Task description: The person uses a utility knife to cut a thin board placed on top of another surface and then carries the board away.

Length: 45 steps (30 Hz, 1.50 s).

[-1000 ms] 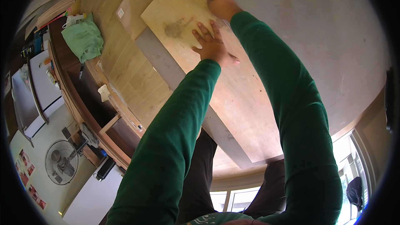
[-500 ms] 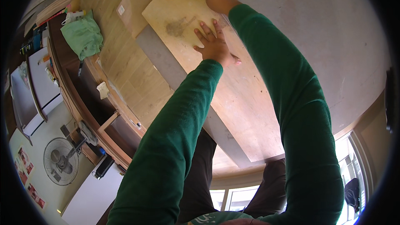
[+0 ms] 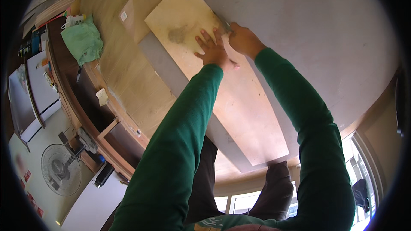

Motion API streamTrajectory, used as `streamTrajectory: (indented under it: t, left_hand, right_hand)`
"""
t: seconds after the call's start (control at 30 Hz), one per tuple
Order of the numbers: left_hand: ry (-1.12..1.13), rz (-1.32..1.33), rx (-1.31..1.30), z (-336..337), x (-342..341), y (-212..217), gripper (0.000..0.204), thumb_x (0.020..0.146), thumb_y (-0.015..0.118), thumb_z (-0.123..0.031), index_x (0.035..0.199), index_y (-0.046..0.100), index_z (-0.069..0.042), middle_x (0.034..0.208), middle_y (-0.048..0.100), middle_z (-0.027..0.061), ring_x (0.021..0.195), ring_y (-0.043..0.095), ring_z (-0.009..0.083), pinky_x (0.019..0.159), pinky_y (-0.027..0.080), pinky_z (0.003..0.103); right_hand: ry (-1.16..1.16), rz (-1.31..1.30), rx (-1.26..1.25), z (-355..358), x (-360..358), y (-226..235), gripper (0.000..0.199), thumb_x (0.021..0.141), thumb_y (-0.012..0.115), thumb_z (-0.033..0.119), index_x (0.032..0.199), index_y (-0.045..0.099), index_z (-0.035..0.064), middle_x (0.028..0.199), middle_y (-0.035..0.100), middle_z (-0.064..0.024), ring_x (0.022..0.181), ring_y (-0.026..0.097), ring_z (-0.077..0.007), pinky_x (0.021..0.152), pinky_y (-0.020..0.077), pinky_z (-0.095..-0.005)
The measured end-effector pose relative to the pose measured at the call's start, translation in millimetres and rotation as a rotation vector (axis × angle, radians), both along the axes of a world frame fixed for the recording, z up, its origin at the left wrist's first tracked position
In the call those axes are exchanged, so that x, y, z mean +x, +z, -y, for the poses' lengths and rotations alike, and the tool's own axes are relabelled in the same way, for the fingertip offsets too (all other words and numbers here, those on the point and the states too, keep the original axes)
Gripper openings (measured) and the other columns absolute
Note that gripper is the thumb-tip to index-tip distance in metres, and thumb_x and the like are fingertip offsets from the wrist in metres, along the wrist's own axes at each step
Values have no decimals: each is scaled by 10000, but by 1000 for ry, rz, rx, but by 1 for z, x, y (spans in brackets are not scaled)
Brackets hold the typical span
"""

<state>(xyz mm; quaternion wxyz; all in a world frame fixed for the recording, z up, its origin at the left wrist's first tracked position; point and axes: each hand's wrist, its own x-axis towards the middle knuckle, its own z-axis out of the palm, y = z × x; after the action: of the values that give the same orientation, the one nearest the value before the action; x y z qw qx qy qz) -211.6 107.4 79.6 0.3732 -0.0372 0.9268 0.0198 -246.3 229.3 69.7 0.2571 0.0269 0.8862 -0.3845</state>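
A long pale wooden board (image 3: 252, 115) with a dark smudge near its far end lies on a large grey sheet (image 3: 317, 30). My left hand (image 3: 212, 53) presses flat on the board, fingers spread, pinning it down. At the board's right edge, my right hand (image 3: 245, 40) is closed on a small grey-green tool (image 3: 224, 26). Most of that tool is covered by my fingers, so its exact kind does not show. The tool's end points toward the board's edge, close to my left fingertips.
Left of the grey sheet runs a wood-plank surface (image 3: 132, 64). A brown wooden frame with open compartments (image 3: 92, 90) borders it, bearing a light green bag (image 3: 83, 40). Beyond stand a fan (image 3: 61, 170) and a white cabinet (image 3: 43, 85). My legs (image 3: 274, 190) are below the near edge.
My right hand has drawn the tool toward me along the board's right edge, from beyond my left hand to beside it. My left hand stays on the board.
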Motion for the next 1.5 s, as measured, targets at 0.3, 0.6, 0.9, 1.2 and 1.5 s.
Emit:
streamTrajectory:
  t: [0.3, 0.6, 0.9, 1.2, 1.5]
  left_hand:
    - [21, -1, 30, -10, -4, 0, 1541, 570, 937, -522, 1579, -169, -155, 1625, -161, 275, 1499, -89, 506, 1089, 269, 719]
    - [-7, -10, -5, -2, -3, -4, 1579, 546, 935, -557, 1568, -194, -142, 1614, -176, 292, 1487, -82, 534, 1067, 296, 726]
    - [-22, -45, 17, -1, -1, -8, 1545, 552, 929, -561, 1584, -128, -108, 1617, -124, 313, 1490, -55, 533, 1066, 291, 727]
    - [-37, -10, -2, -4, -3, -4, 1519, 565, 918, -575, 1590, -107, -121, 1619, -127, 306, 1492, -56, 528, 1069, 282, 733]
    - [3, -1, 1, 9, 1, -3, 1503, 576, 924, -538, 1590, -110, -136, 1616, -155, 298, 1489, -73, 531, 1061, 298, 735]
  right_hand:
    - [-141, -166, -57, 28, -101, -20, 396, 932, 489, 226, 1226, 594, -17, 1159, 655, -291, 1110, 622, -426, 959, 491, -482]
    - [-53, -140, -14, 54, -117, -36, 374, 912, 474, 173, 1204, 630, -1, 1202, 648, -274, 1136, 622, -413, 977, 490, -469]
    - [141, -146, 29, 61, -130, -27, 333, 881, 503, 150, 1086, 671, -51, 1114, 672, -286, 1046, 658, -425, 906, 520, -461]
    - [265, -55, 155, 36, -78, -10, 324, 878, 559, 132, 1099, 642, -88, 1115, 657, -321, 1069, 658, -421, 910, 526, -449]
    - [145, -100, 60, 3, -10, 8, 247, 930, 529, 151, 1041, 615, -52, 1073, 652, -278, 964, 655, -438, 797, 537, -498]
